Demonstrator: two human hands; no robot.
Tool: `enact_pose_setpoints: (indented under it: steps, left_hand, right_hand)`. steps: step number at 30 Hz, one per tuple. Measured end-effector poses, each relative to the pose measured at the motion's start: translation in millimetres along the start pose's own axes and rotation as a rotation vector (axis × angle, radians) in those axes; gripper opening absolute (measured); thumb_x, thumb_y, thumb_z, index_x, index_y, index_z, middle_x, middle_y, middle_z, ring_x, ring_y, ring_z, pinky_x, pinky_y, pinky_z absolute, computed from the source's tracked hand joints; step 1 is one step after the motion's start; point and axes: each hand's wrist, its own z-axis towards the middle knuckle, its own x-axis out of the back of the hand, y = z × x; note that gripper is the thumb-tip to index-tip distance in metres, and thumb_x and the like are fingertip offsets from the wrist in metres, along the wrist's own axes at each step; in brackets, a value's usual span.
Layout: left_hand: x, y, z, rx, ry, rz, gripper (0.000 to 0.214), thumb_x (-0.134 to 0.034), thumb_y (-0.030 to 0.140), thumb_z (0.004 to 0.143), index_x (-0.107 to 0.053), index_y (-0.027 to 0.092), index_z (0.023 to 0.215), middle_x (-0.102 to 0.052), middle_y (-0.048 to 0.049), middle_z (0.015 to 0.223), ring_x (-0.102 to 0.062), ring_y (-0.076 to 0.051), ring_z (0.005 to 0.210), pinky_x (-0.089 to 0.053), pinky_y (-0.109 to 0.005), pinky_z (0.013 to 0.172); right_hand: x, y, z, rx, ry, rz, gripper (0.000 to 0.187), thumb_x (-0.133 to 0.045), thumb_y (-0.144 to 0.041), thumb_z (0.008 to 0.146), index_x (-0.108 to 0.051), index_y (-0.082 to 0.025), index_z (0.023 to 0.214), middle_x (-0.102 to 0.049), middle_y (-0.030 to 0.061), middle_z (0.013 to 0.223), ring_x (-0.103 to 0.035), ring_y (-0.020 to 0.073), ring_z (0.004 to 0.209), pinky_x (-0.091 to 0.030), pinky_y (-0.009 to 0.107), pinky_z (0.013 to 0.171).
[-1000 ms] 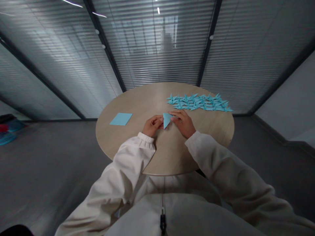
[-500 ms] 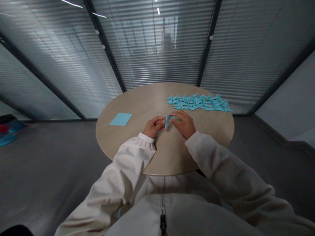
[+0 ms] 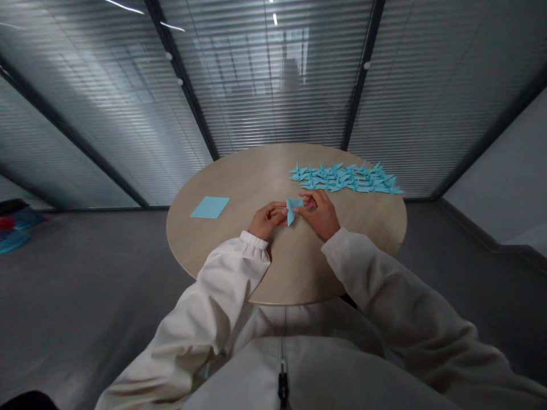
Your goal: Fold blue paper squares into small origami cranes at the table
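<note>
Between my two hands, above the middle of the table, is a small piece of folded blue paper [image 3: 291, 211] with a point that hangs toward me. My left hand [image 3: 267, 220] pinches its left side between thumb and fingers. On the other side, my right hand [image 3: 319, 214] grips the right part of the paper, its thumb near the fold and its fingers behind. Flat on the table to the left lies a blue square sheet stack or sheet [image 3: 210, 207]; its thickness is hard to tell. Beyond my right hand, several blue paper cranes [image 3: 346, 177] stand in close rows.
The round wooden table [image 3: 239, 171] has its near edge close to my body. Behind it rises a glass partition with blinds [image 3: 273, 114]. At the far left, a blue and red object [image 3: 17, 225] is on the floor, partly cut off.
The folded paper has opened out to the right, so a wider flap shows at its top. My right fingers have shifted slightly to the right with it; my left hand stays nearly still.
</note>
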Motion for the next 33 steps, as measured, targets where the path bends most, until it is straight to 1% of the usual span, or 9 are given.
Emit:
enact_pose_setpoints:
  steps: [2,5,8,11,16,19,23,27,33]
  left_hand:
    - [0.5,-1,0,-0.001,0.006,-0.001,0.048,-0.07,0.04,0.062,-0.058,0.011,0.098,-0.068,-0.0066,0.082,-0.064,-0.016,0.072,-0.053,-0.028,0.068]
    - [1.0,-1,0,-0.006,0.002,0.006,0.046,-0.07,0.038,0.063,-0.059,0.011,0.097,-0.067,-0.0055,0.078,-0.063,-0.014,0.067,-0.052,-0.027,0.066]
    - [1.1,-1,0,-0.017,-0.013,0.009,0.045,-0.068,0.038,0.064,-0.059,0.01,0.098,-0.067,-0.0061,0.079,-0.063,-0.015,0.07,-0.052,-0.028,0.068]
    - [0.4,-2,0,-0.034,-0.006,-0.009,0.044,-0.07,0.038,0.061,-0.06,0.01,0.094,-0.066,-0.0061,0.082,-0.063,-0.017,0.077,-0.053,-0.031,0.072]
    - [-1.4,-3,1,-0.057,-0.004,0.082,0.039,-0.069,0.043,0.062,-0.065,0.01,0.084,-0.067,-0.0064,0.082,-0.062,-0.017,0.073,-0.052,-0.032,0.074]
    - [0.2,-2,1,-0.102,0.026,0.185,0.04,-0.064,0.047,0.067,-0.068,0.011,0.084,-0.067,-0.0064,0.08,-0.061,-0.017,0.071,-0.05,-0.03,0.072]
    - [4.7,-3,2,-0.163,0.05,0.274,0.037,-0.063,0.046,0.069,-0.07,0.012,0.082,-0.067,-0.0043,0.071,-0.059,-0.015,0.067,-0.047,-0.026,0.068]
    - [5.6,-4,2,-0.141,0.051,0.261,0.038,-0.066,0.045,0.066,-0.07,0.011,0.082,-0.067,-0.0056,0.072,-0.058,-0.014,0.063,-0.046,-0.025,0.064]
    - [2.8,-3,1,-0.129,0.098,0.279,0.039,-0.071,0.044,0.06,-0.07,0.013,0.084,-0.068,-0.0062,0.076,-0.06,-0.014,0.064,-0.049,-0.027,0.065]
  right_hand:
    - [-1,3,0,-0.066,-0.005,0.06,0.033,-0.064,-0.032,0.07,-0.054,-0.02,0.099,-0.053,0.0052,0.093,-0.054,0.0142,0.074,-0.048,0.027,0.065]
    - [-3,7,1,-0.16,-0.039,0.131,0.031,-0.062,-0.034,0.07,-0.052,-0.02,0.096,-0.057,0.0034,0.09,-0.054,0.0127,0.069,-0.047,0.027,0.065]
    - [-2,9,0,-0.201,-0.084,0.156,0.027,-0.061,-0.034,0.07,-0.052,-0.02,0.091,-0.059,0.0004,0.083,-0.054,0.0124,0.065,-0.045,0.027,0.064]
    - [0,4,-1,-0.144,-0.106,0.121,0.02,-0.059,-0.035,0.072,-0.054,-0.019,0.084,-0.059,-0.0002,0.079,-0.054,0.0133,0.068,-0.044,0.026,0.065]
    - [1,-4,-2,0.028,-0.139,-0.018,0.012,-0.056,-0.03,0.075,-0.058,-0.019,0.078,-0.06,0.0012,0.08,-0.054,0.0145,0.076,-0.042,0.026,0.071]
    - [2,-4,-2,0.032,-0.158,-0.034,0.011,-0.053,-0.028,0.077,-0.059,-0.019,0.079,-0.061,0.0001,0.076,-0.054,0.0133,0.07,-0.041,0.025,0.069]
    - [1,-3,-2,0.041,-0.145,-0.004,0.01,-0.053,-0.025,0.077,-0.059,-0.018,0.081,-0.062,-0.0007,0.075,-0.055,0.0122,0.067,-0.042,0.024,0.066]
    - [0,-3,-2,0.044,-0.135,0.005,0.009,-0.053,-0.025,0.076,-0.059,-0.019,0.079,-0.062,-0.0005,0.074,-0.056,0.0126,0.068,-0.043,0.024,0.066]
    - [0,-9,-3,0.027,-0.177,0.058,0.012,-0.053,-0.029,0.077,-0.058,-0.019,0.079,-0.063,0.0002,0.075,-0.058,0.0126,0.069,-0.044,0.023,0.065]
